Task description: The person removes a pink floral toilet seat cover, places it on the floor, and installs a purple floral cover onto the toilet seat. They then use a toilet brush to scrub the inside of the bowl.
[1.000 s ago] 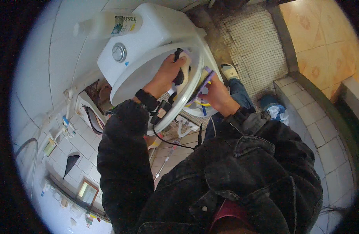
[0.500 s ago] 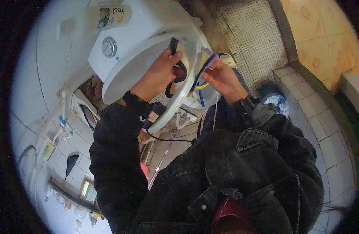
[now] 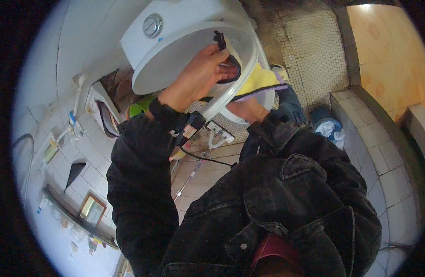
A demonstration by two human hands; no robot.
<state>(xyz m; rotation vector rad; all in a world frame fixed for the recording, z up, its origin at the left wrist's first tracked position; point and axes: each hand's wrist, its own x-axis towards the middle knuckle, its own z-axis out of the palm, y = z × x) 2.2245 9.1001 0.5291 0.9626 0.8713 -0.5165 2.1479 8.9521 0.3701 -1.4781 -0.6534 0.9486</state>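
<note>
A soft toilet seat cover [image 3: 256, 82], yellow with purple and black edging, lies over part of the raised white toilet seat [image 3: 214, 105]. My left hand [image 3: 194, 76] reaches in from the left with its fingers closed on the cover's dark-edged part, on the lid side of the seat. A black strap end [image 3: 219, 39] sticks up above those fingers. My right hand [image 3: 247, 110] is on the other side, just under the yellow flap; its fingers are hidden. The raised toilet lid [image 3: 175, 60] stands behind the seat.
The white cistern with a round flush button [image 3: 153, 26] is behind the lid. A bin with a white bag [image 3: 330, 129] stands at the right by a low tiled wall [image 3: 360, 115]. A black boxy device with a cable [image 3: 191, 125] sits at my left wrist.
My right hand has moved lower and slightly left, and the cover's yellow side now shows broadly. My left hand still grips the cover. The whole view has shifted; the bottle on the cistern is out of sight.
</note>
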